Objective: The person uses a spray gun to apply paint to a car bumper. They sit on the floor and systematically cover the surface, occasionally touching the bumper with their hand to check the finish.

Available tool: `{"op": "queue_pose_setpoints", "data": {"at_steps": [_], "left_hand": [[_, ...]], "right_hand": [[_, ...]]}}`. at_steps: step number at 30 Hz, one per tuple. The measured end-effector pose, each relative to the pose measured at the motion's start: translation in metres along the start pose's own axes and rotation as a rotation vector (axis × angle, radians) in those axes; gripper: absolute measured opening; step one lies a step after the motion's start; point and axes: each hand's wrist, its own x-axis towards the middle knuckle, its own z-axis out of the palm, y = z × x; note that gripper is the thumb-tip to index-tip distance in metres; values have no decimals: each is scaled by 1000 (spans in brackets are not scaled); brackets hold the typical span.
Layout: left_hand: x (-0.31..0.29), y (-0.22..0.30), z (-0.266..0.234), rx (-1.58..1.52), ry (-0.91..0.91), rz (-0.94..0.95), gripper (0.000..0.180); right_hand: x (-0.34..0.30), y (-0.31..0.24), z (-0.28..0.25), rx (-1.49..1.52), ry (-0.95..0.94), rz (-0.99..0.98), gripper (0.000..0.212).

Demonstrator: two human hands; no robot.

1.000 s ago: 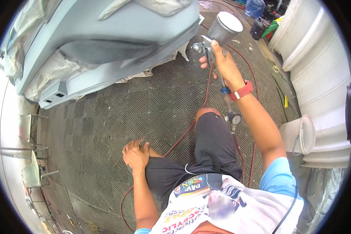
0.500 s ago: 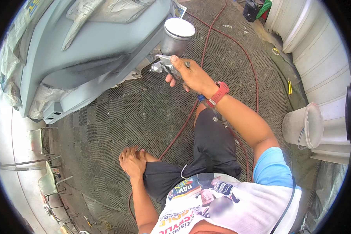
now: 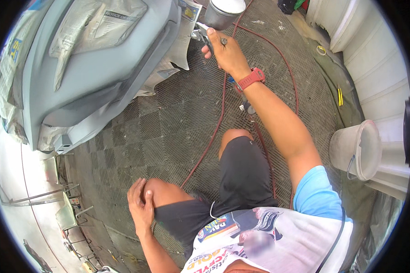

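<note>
Right hand (image 3: 230, 52) is wrapped around the grip of a gravity-feed spray gun (image 3: 199, 35), which it holds above the floor (image 3: 177, 129), just beside the right edge of a grey bumper (image 3: 118, 63) with newspaper masking (image 3: 100, 32). Fingers partly hide the trigger, so I cannot tell whether it is pulled. Left hand (image 3: 141, 204) lies loosely open against the left knee, thumb apart. Red hose (image 3: 222, 111) crosses the floor; a translucent bucket (image 3: 344, 148) stands near its right edge.

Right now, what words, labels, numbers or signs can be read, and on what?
White shirt with blue sleeves: multicoloured chest lettering, partly legible, wording withheld.
Grey newspaper sheets masking the grey panel: some bold print, withheld; remainder too small.
Silver metal spray gun: no lettering legible.
</note>
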Motion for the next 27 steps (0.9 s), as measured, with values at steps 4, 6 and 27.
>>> {"op": "queue_pose_setpoints", "data": {"at_steps": [4, 6, 27], "left_hand": [[-3, 31, -12, -107, -39, 122, 62], [-3, 47, -10, -60, -47, 199, 68], [82, 59, 26, 76, -164, 373, 40]], "right_hand": [[-9, 19, -12, -23, -56, -69, 72], [-19, 29, -14, -35, -149, -105, 70], [12, 107, 31, 330, 90, -197, 61]]}}
